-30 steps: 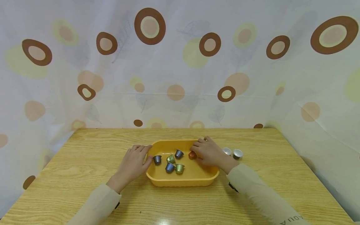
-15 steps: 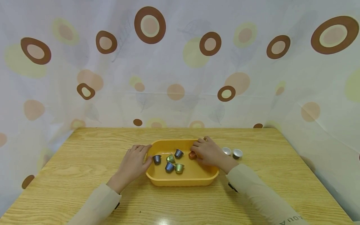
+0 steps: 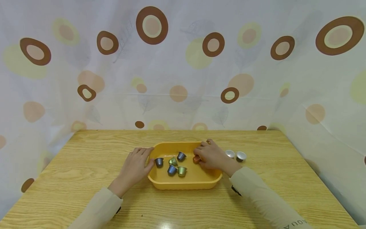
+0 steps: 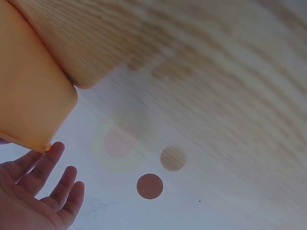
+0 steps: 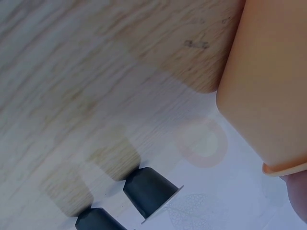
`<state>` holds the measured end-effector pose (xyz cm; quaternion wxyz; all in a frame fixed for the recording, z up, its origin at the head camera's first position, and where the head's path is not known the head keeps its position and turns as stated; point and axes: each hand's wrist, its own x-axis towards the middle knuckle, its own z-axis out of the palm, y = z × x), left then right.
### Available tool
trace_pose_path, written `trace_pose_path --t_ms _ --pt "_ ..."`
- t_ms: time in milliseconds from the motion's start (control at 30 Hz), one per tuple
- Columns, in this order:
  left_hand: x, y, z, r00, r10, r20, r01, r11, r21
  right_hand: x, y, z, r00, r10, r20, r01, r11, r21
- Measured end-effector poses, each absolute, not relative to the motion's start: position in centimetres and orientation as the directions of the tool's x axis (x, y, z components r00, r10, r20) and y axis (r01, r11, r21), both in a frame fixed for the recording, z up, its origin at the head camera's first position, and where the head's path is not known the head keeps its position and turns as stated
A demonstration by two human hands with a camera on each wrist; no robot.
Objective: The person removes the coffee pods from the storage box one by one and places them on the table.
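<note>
In the head view a yellow-orange tray (image 3: 187, 186) stands on the table. My left hand (image 3: 138, 162) holds its left side, thumb at the inside and fingers at the outside of the rim. The left wrist view has fingers (image 4: 45, 165) right at the rim. My right hand (image 3: 212, 156) reaches over the tray's right side and pinches a copper coffee capsule (image 3: 196, 159) between thumb and fingers, low in the tray. Several more capsules lie to the left: two dark grey-blue capsules (image 3: 181, 156), a blue capsule (image 3: 172, 170) and two green capsules (image 3: 182, 171).
Two black capsules (image 5: 149, 192) with silver lids stand foil up on the table just right of the tray. The wooden table (image 3: 94, 159) meets a patterned curtain (image 3: 178, 63) behind and at both sides.
The copper capsule has turned and shifted slightly toward the right thumb. Both hands and the tray stay nearly in place, and the other capsules lie as before.
</note>
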<state>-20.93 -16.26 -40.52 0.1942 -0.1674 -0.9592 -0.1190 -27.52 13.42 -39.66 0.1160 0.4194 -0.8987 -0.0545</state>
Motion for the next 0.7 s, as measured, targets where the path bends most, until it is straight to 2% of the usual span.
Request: trace_pose_path --t_ms 300,700 --pt "-20.99 -16.29 -40.60 -0.868 0.275 0.413 0.365 0.918 0.157 -27.45 13.48 -39.64 -0.621 -0.768 0.157 -0.745 0.640 0.188" --pt "-20.91 -16.24 -40.51 -0.867 0.276 0.416 0.367 0.917 0.156 -27.32 13.76 -39.60 -0.572 -0.791 0.219 -0.768 0.610 0.195"
